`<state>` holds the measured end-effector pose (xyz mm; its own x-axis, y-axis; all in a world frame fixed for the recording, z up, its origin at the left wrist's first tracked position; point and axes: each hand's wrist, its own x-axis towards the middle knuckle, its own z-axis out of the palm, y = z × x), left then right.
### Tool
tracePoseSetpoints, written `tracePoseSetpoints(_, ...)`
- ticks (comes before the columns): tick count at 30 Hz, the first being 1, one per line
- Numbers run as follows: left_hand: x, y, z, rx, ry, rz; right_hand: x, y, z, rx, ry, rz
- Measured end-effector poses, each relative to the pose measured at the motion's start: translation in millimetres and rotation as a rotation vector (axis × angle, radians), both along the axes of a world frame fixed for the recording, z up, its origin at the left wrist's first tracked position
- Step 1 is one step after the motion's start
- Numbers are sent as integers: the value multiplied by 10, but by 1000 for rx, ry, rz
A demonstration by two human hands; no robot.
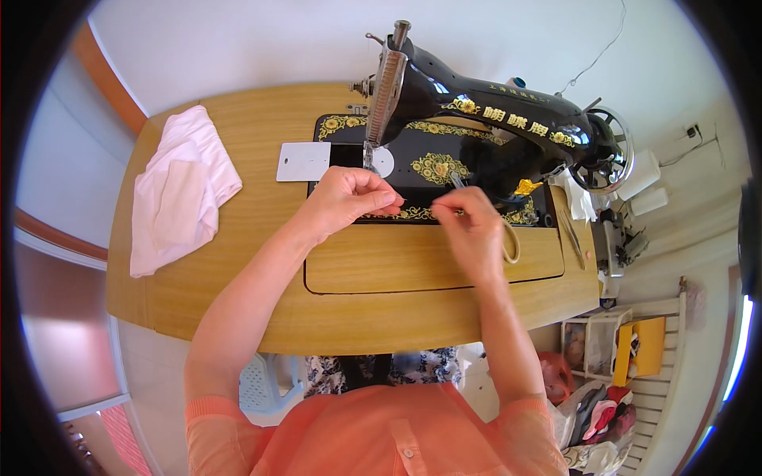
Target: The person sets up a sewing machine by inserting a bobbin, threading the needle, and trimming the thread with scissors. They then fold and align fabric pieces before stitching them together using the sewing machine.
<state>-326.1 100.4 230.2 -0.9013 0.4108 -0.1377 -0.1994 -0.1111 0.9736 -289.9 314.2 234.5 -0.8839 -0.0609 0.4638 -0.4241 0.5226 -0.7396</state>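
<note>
My left hand (353, 198) pinches thumb and forefinger together just in front of the sewing machine's needle area. Across a small gap, my right hand (470, 230) is also closed in a pinch, over the front of the black machine bed (413, 178). Whatever the fingertips hold is too fine to make out. The black sewing machine (500, 99), with gold flowers and lettering, stands behind both hands. Partly hidden under my right hand lies a pair of scissors (514, 242) with a pale loop handle. The silver slide plate (303, 162) juts out left of the needle.
Folded pale pink fabric (186, 190) lies on the left of the wooden table (262, 119). Metal tweezers (571, 232) rest near the right edge, below the handwheel (609, 151). White thread cones (641, 178) are beyond that edge. A blue plastic stool (262, 385) stands below.
</note>
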Motion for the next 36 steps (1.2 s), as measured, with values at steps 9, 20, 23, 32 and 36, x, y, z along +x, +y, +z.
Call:
tracePoseSetpoints(9,4,0,-13,-50,81,-38,338,540,30,398,-49,-207)
tracePoseSetpoints(20,-17,-17,-24,-72,127,-78,354,828,12,383,-299,-196)
tracePoseSetpoints(23,-11,-18,-40,-27,130,-80,368,686,204,-56,-615,4)
tracePoseSetpoints(32,-32,-27,-87,26,138,-94,321,219,407,-303,-954,400)
tracePoseSetpoints(36,-38,-28,-106,30,145,-100,305,193,476,-86,-955,387)
